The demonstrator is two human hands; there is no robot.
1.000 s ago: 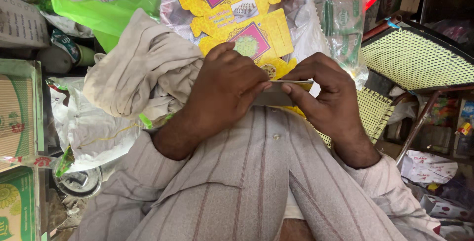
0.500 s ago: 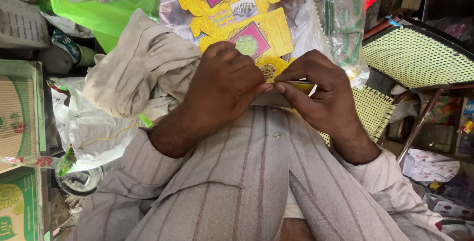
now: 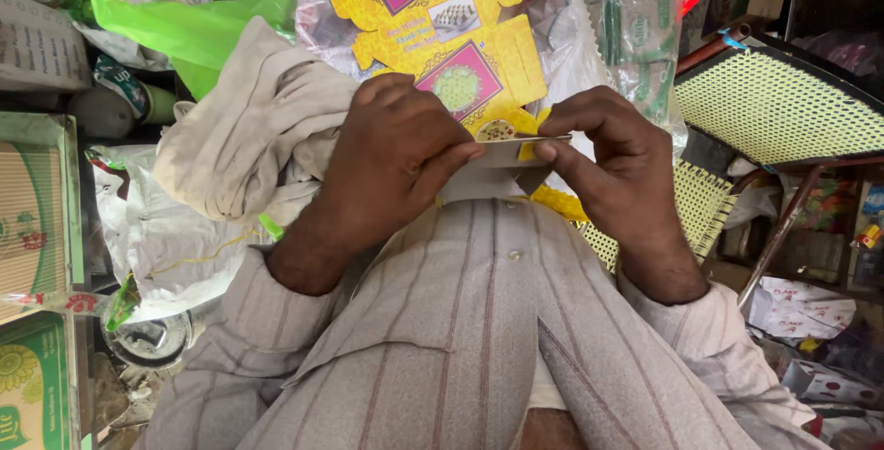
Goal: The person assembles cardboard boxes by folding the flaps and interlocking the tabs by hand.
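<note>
Both hands meet over the lap on one thin strip of pale grey card point(image 3: 512, 151). The left hand point(image 3: 391, 160) is closed on the strip's left end, thumb and forefinger pinching it. The right hand point(image 3: 612, 169) grips the right end the same way, fingers curled over the top edge. The strip lies level between them, just in front of the flat yellow carton blanks point(image 3: 442, 35) with pink and green panels that fan out behind it.

To work the card cleanly, it seems best to keep both pinches close to the line being creased, hold the edge level, and press evenly from the two ends so the fold runs straight; a lopsided squeeze would likely skew it, and thin card may buckle.

No bench shows. The work rests over the person's striped shirt point(image 3: 479, 339), with goods heaped close all round. A crumpled beige cloth point(image 3: 244, 132) lies beside the left hand, a green plastic bag point(image 3: 198, 31) behind it, and a white sack point(image 3: 147, 238) lower down. Green and cream printed boxes point(image 3: 32, 220) stand at the left edge. On the right a yellow perforated mesh panel point(image 3: 778, 105) leans in a dark frame, with packets and paper scraps under it
</note>
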